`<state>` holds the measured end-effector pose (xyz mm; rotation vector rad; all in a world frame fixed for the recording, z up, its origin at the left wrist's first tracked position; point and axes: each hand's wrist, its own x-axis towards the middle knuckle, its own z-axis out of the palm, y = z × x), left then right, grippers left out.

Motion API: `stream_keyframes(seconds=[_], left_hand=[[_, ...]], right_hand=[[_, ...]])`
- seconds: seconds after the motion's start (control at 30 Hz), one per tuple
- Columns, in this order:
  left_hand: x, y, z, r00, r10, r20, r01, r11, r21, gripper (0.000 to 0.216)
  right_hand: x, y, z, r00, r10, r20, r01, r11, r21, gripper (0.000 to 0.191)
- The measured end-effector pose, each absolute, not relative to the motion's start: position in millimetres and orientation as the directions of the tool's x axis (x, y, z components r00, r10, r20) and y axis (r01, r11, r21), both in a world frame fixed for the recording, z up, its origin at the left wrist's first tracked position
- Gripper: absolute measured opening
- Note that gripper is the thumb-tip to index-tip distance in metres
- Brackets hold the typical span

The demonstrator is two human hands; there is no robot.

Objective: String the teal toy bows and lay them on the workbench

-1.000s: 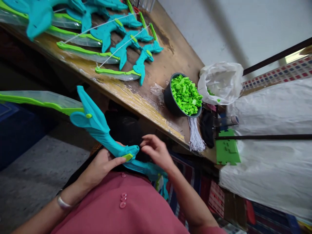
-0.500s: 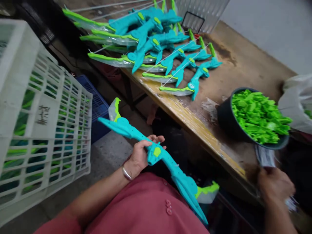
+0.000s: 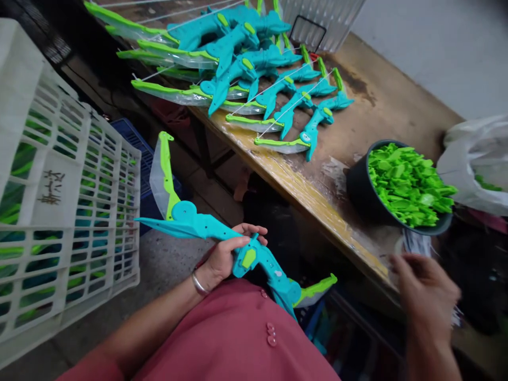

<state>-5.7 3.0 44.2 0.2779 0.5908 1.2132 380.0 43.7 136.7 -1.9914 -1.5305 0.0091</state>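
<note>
My left hand [image 3: 222, 259] clamps the teal toy bow [image 3: 238, 254] over my lap, unstrung, I'd say. Right hand [image 3: 426, 296] reaches toward the white strings [image 3: 415, 244] at the worktop [image 3: 381, 106] edge by the bowl of green clips [image 3: 405, 182]; blurred, its grip unreadable. Next: pinching one string free.

Wooden bench [image 3: 381, 100] runs from upper left to lower right, top worn and stained, yellowed along its near edge. Pale plain wall [image 3: 428, 47] behind the bench's far end. Grey concrete floor [image 3: 166, 264] below the bench's near edge; dark under the bench. White slatted crate [image 3: 67, 211] stands on the floor well left of the bench, blue crate [image 3: 137, 143] between the two. Light is soft and even.
</note>
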Motion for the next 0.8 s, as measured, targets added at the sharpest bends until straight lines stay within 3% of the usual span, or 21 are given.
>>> stream_keyframes(seconds=[0.1,0.2,0.3,0.37,0.43,0.53,0.63,0.7,0.8], left_hand=[[0.6,2.8,47.6,0.352,0.917,-0.190,-0.758,0.398,0.517,0.036],[3.9,4.6,51.8,0.463,0.881,-0.097,-0.729,0.441,0.524,0.047],[0.2,4.2,51.8,0.483,0.875,-0.046,-0.732,0.432,0.526,0.054],[-5.5,1.8,50.4,0.452,0.892,-0.025,-0.759,0.399,0.514,0.054],[-12.2,-1.6,50.4,0.406,0.914,-0.002,-0.786,0.350,0.510,0.051],[-21.5,-5.0,56.0,0.362,0.928,0.089,-0.766,0.241,0.596,0.043],[-25.7,-4.0,64.2,0.416,0.886,0.207,-0.675,0.148,0.723,0.039],[-24.9,-2.4,66.9,0.452,0.858,0.245,-0.637,0.119,0.762,0.038],[-22.1,-2.7,66.3,0.429,0.867,0.252,-0.645,0.100,0.758,0.037]], right_hand=[[276.1,22.6,149.8,-0.139,0.982,0.125,0.786,0.186,-0.589,0.016],[207.8,15.6,155.2,-0.516,0.856,0.037,0.644,0.416,-0.642,0.018],[188.2,19.3,158.7,-0.685,0.725,-0.075,0.576,0.475,-0.665,0.023],[191.4,26.2,159.7,-0.732,0.662,-0.161,0.536,0.414,-0.736,0.023],[196.6,35.0,156.6,-0.745,0.617,-0.253,0.489,0.248,-0.836,0.027],[194.2,44.3,141.5,-0.605,0.699,-0.381,0.423,-0.124,-0.898,0.043],[177.2,46.5,122.2,-0.391,0.790,-0.472,0.125,-0.462,-0.878,0.046],[165.3,50.6,114.9,-0.287,0.836,-0.469,-0.171,-0.526,-0.833,0.049],[161.5,70.0,117.5,-0.038,0.925,-0.378,-0.459,-0.352,-0.816,0.043]])
